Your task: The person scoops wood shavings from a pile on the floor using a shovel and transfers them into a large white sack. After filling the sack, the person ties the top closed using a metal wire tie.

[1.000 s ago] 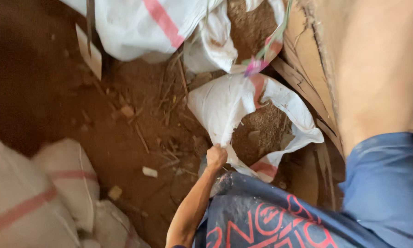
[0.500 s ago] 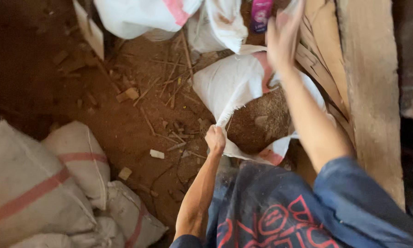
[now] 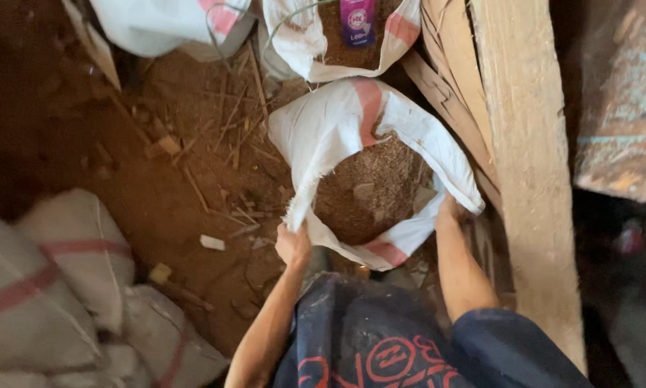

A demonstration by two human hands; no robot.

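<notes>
We see the open white sack (image 3: 337, 126) at frame centre, pink-striped, part full of brown grain (image 3: 369, 190). Our left hand (image 3: 293, 244) is closed on its frayed near rim; our right hand (image 3: 448, 212) grips the right rim, fingers hidden. Woven cloth is soft and floppy, the load likely heavy; grip the rim. A purple rectangular packet (image 3: 357, 21) lies in the top-centre sack (image 3: 294, 43). Filled sacks (image 3: 57, 280) sit at lower left.

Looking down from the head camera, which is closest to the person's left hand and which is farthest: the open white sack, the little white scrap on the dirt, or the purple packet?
From the left hand:
1. Open white sack: its rim is in the hand's grip, just above it.
2. Little white scrap: on the dirt, off to the left.
3. Purple packet: in the other sack, at the top edge.
</notes>
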